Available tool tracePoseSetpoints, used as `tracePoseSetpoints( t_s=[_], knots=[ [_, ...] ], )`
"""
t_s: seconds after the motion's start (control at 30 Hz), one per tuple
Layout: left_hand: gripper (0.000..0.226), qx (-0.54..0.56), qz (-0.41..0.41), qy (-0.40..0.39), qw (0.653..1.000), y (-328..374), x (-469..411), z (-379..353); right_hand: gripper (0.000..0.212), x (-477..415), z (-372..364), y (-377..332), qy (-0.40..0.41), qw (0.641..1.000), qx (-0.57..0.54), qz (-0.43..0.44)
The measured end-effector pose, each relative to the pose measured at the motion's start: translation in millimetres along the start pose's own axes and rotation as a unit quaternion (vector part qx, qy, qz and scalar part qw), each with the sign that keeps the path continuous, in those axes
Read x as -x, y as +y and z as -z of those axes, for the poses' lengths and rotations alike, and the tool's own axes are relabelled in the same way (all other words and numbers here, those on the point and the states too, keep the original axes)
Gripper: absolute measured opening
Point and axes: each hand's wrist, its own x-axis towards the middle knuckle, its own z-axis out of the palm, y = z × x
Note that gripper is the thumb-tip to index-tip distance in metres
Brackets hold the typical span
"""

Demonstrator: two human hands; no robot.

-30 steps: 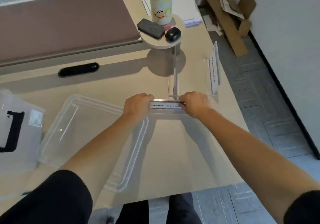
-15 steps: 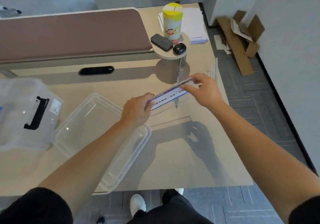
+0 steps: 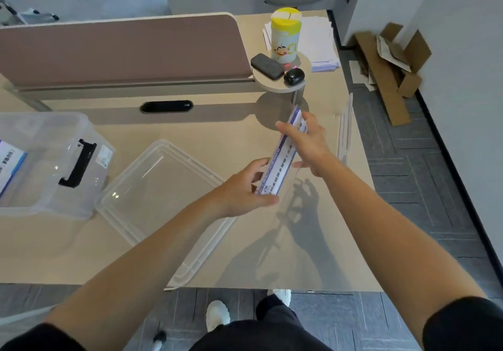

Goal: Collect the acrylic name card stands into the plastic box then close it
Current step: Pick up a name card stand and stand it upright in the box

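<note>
I hold one acrylic name card stand (image 3: 281,157) with a white and purple card in the air above the desk. My left hand (image 3: 245,187) grips its near end and my right hand (image 3: 304,141) grips its far end. A second clear stand (image 3: 345,127) stands upright near the desk's right edge. The clear plastic box (image 3: 54,171) with a black latch sits open at the left, with a card stand partly visible inside. Its clear lid (image 3: 163,195) lies flat on the desk between the box and my left arm.
A brown partition (image 3: 122,48) runs along the back of the desk. On a small round shelf (image 3: 275,85) sit a yellow-lidded cup (image 3: 285,35), a dark case and a black mouse-like object. Papers lie behind it. Cardboard scraps (image 3: 389,70) lie on the floor at right.
Both hands have lifted the stand off the desk and turned it, so it now points away from me instead of lying crosswise. The view has pulled back, showing the box.
</note>
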Motion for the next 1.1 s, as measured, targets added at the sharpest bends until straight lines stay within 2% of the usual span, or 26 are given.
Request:
tracePoseSetpoints(
  t_s=[0.03, 0.1, 0.17, 0.3, 0.47, 0.7, 0.9, 1.1],
  knots=[
    [0.091, 0.002, -0.013, -0.027, 1.0, -1, 5, -2, 0.072, 1, 2, -3, -0.021, 1.0, 0.001, 0.01],
    [0.101, -0.059, -0.055, -0.02, 0.997, -4, 11, -4, 0.068, 4, 5, -8, -0.074, 0.997, -0.018, 0.019],
    [0.095, -0.137, -0.092, 0.018, 0.986, -3, 14, -3, 0.066, 6, 6, -11, -0.125, 0.991, -0.039, 0.033],
    [0.072, -0.194, -0.137, 0.061, 0.969, -15, 26, 2, 0.07, 9, -4, -14, -0.181, 0.98, -0.049, 0.067],
    [0.073, -0.19, -0.154, 0.119, 0.962, -26, 50, 19, 0.08, 25, -28, -29, -0.251, 0.961, -0.047, 0.105],
    [0.077, -0.178, -0.16, 0.177, 0.955, -48, 108, 54, 0.091, 61, -93, -63, -0.27, 0.95, 0.014, 0.157],
    [0.076, -0.191, -0.148, 0.206, 0.948, -85, 184, 94, 0.109, 119, -172, -89, -0.276, 0.944, 0.075, 0.162],
    [0.077, -0.189, -0.166, 0.245, 0.936, -117, 267, 151, 0.104, 178, -259, -117, -0.254, 0.944, 0.053, 0.203]
  ],
)
